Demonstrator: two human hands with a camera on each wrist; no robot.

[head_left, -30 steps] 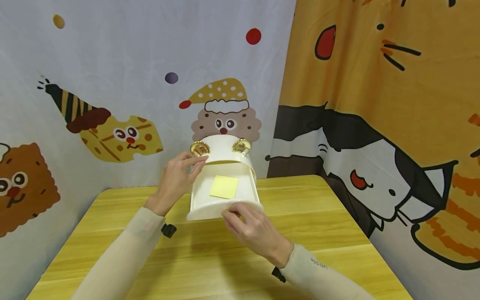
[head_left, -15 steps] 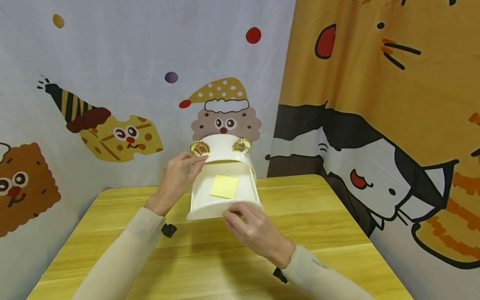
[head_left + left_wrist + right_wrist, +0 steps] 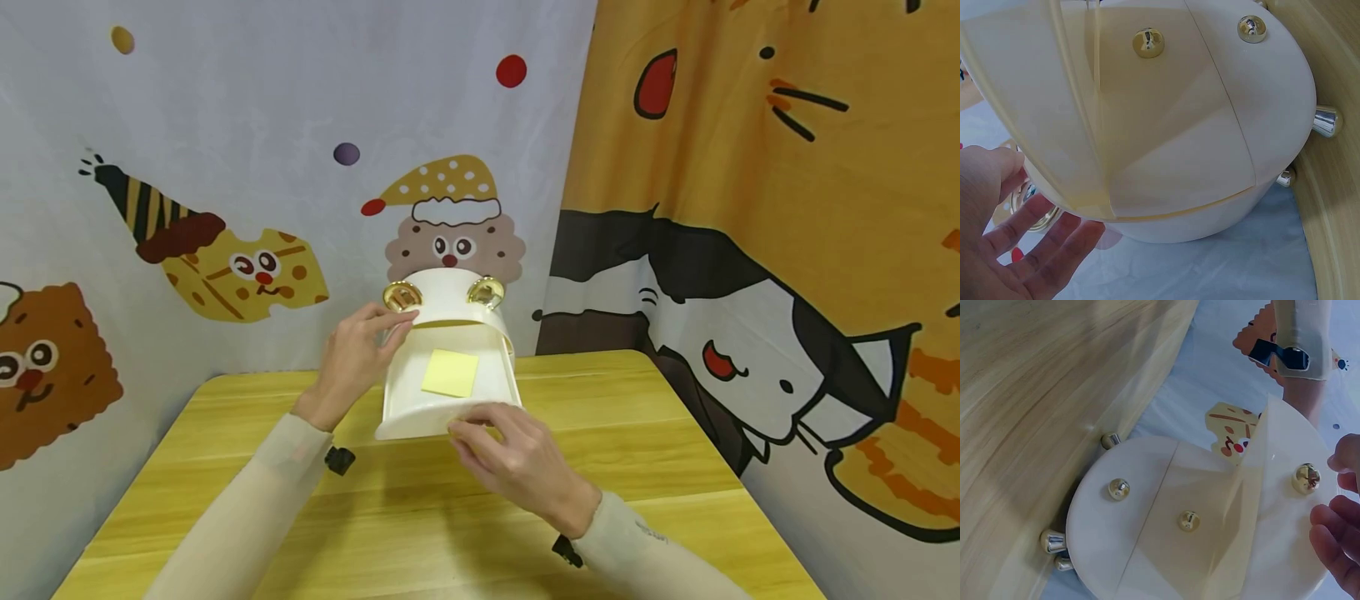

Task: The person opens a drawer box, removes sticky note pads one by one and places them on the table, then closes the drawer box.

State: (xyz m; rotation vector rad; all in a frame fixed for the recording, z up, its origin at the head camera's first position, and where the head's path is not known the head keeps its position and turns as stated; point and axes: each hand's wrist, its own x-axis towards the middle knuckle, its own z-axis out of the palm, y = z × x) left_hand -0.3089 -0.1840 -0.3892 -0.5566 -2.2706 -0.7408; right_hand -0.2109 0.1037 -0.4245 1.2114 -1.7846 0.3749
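Note:
A white storage box (image 3: 452,292), rounded, with gold ears and gold knobs, stands near the table's back edge. Its top drawer (image 3: 405,408) is pulled out and holds a yellow sticky-note pad (image 3: 450,373). My left hand (image 3: 356,358) rests its fingers along the box's left upper edge; the left wrist view shows these fingers (image 3: 1066,247) at the rim. By the drawer's front, my right hand (image 3: 517,458) has loosely bent fingers. In the right wrist view the gold drawer knob (image 3: 1305,479) shows uncovered beside the fingertips (image 3: 1329,531). Whether they touch the drawer front is unclear.
The wooden table (image 3: 375,525) extends in front and to both sides. Two lower drawers with gold knobs (image 3: 1252,29) are closed, and gold feet (image 3: 1327,121) lift the box. A cartoon-printed curtain (image 3: 247,100) hangs right behind it.
The view has shifted slightly. The right hand has moved a little to the right; drawer, note pad and left hand look the same.

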